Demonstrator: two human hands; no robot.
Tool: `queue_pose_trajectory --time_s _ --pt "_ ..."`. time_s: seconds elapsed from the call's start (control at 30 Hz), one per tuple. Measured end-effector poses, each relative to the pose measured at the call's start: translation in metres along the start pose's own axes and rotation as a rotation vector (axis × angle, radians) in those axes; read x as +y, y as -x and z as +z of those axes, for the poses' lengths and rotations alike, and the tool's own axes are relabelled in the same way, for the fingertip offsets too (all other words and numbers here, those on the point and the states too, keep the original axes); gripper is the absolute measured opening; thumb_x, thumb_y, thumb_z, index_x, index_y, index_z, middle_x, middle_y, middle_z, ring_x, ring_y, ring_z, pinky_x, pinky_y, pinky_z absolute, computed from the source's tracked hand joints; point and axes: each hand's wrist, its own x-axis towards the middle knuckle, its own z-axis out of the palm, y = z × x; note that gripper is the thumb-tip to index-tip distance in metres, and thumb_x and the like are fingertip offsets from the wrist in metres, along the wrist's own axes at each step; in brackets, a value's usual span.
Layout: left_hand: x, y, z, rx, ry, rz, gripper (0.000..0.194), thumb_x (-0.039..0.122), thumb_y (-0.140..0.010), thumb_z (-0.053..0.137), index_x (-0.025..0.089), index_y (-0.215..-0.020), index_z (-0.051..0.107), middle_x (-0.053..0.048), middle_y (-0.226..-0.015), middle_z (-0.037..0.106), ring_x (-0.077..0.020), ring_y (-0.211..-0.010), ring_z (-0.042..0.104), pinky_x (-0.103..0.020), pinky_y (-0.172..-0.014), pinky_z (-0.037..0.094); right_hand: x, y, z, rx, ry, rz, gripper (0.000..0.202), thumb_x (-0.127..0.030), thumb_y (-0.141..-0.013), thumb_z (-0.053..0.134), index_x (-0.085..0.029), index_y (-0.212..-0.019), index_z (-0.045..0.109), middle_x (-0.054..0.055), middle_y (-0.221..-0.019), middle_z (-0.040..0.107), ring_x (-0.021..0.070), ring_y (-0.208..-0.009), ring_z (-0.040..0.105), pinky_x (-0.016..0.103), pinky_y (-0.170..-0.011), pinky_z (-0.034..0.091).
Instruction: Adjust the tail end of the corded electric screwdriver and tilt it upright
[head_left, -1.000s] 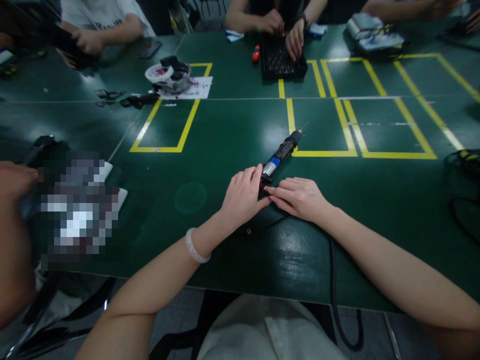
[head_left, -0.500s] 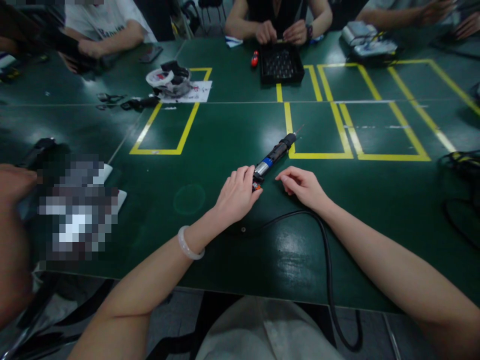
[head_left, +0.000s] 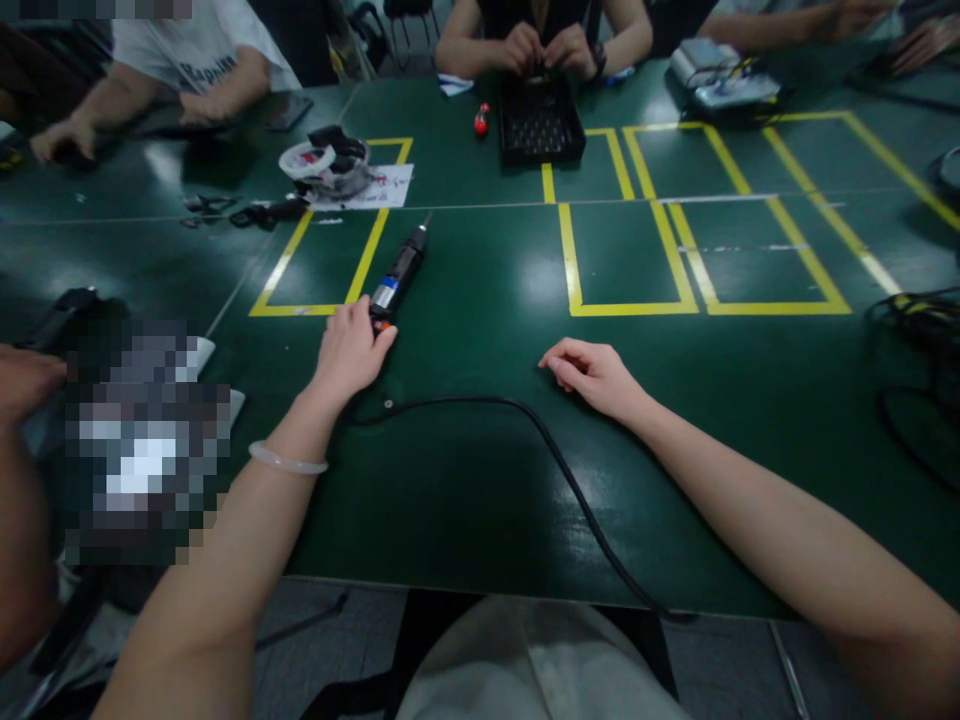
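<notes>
Right here, sitting at a dark green, glossy bench (head_left: 465, 510), with a long black rubbery cable (head_left: 551, 440) curving across and reaching the near edge. Resting the right hand (head_left: 589, 372) loosely curled and free above the green surface, well apart from the tool. Grasping with the left hand (head_left: 352, 345), below which sits a pale bangle (head_left: 289, 458), the rear of a slim black-and-silver electric screwdriver with a blue band (head_left: 397, 275), slanted tip-away beside a yellow tape outline (head_left: 365, 262). Facing, farther off, a rectangular black tray (head_left: 541, 153) under a co-worker's hands (head_left: 566, 52).
</notes>
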Motion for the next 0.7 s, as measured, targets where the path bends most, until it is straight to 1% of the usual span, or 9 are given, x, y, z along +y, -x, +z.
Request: queue_pose_trajectory --time_s 0.1,0.2,0.27,0.33,0.4,0.43,0.57,0.7 --pt "-0.028 -0.015 -0.003 0.008 -0.03 -0.135 0.067 0.044 -0.1 0.044 0.002 -0.151 0.034 -0.028 -0.14 0.047 -0.0416 -0.133 0.046 -0.056 -0.108 0.04 0.002 0.0 0.001 -0.01 0.021 -0.01 0.023 -0.032 -0.096 0.055 -0.015 -0.092 0.07 -0.001 -0.064 0.061 0.0119 -0.056 0.056 0.024 -0.056 0.04" --pt "-0.052 -0.027 -0.006 0.02 -0.05 -0.243 0.063 0.042 -0.102 0.044 -0.001 -0.147 0.034 -0.028 -0.141 0.045 -0.0422 -0.133 0.045 -0.058 -0.109 0.037 0.003 0.0 0.001 -0.013 0.032 -0.017 0.023 -0.032 -0.096 0.054 -0.015 -0.093 0.07 -0.001 -0.066 0.061 0.0121 -0.057 0.056 0.024 -0.057 0.04" --pt "-0.065 -0.034 -0.008 0.038 -0.052 -0.298 0.063 0.041 -0.103 0.043 -0.003 -0.146 0.031 -0.027 -0.144 0.041 -0.0419 -0.134 0.042 -0.059 -0.11 0.035 0.003 0.0 0.001 -0.016 0.038 -0.023 0.023 -0.031 -0.096 0.054 -0.015 -0.093 0.07 -0.001 -0.066 0.062 0.0122 -0.057 0.056 0.024 -0.058 0.04" --pt "-0.074 -0.04 -0.008 0.046 -0.035 -0.358 0.064 0.041 -0.104 0.04 -0.003 -0.148 0.027 -0.027 -0.146 0.038 -0.0411 -0.134 0.041 -0.06 -0.111 0.033 0.002 0.0 0.0 -0.019 0.046 -0.027 0.023 -0.031 -0.096 0.054 -0.015 -0.093 0.07 -0.001 -0.065 0.062 0.0123 -0.058 0.056 0.024 -0.058 0.04" --pt "-0.078 -0.044 -0.007 0.043 -0.019 -0.407 0.066 0.043 -0.105 0.038 -0.003 -0.15 0.025 -0.026 -0.148 0.035 -0.04 -0.133 0.04 -0.06 -0.111 0.031 0.002 -0.001 0.0 -0.019 0.053 -0.029 0.023 -0.03 -0.096 0.054 -0.015 -0.092 0.07 -0.001 -0.065 0.062 0.0123 -0.057 0.055 0.024 -0.058 0.039" --pt "-0.078 -0.045 -0.007 0.041 -0.018 -0.41 0.067 0.044 -0.105 0.038 -0.002 -0.151 0.023 -0.026 -0.149 0.034 -0.0395 -0.133 0.039 -0.06 -0.111 0.03 0.001 -0.001 0.0 -0.019 0.055 -0.028 0.022 -0.03 -0.096 0.054 -0.015 -0.092 0.07 -0.001 -0.065 0.062 0.0123 -0.057 0.055 0.024 -0.058 0.039" --pt "-0.074 -0.043 -0.006 0.053 -0.043 -0.347 0.073 0.051 -0.105 0.035 0.002 -0.156 0.016 -0.022 -0.151 0.032 -0.0391 -0.133 0.036 -0.061 -0.111 0.028 0.001 -0.001 0.0 -0.026 0.055 -0.022 0.023 -0.031 -0.096 0.054 -0.015 -0.092 0.07 -0.001 -0.065 0.062 0.0123 -0.057 0.055 0.025 -0.057 0.039" --pt "-0.07 -0.04 -0.007 0.055 -0.068 -0.341 0.07 0.046 -0.105 0.034 0.001 -0.156 0.016 -0.023 -0.151 0.033 -0.0399 -0.134 0.036 -0.062 -0.111 0.028 0.001 -0.001 0.001 -0.023 0.065 -0.03 0.023 -0.031 -0.096 0.054 -0.016 -0.092 0.071 -0.001 -0.064 0.061 0.0124 -0.057 0.055 0.025 -0.057 0.039"
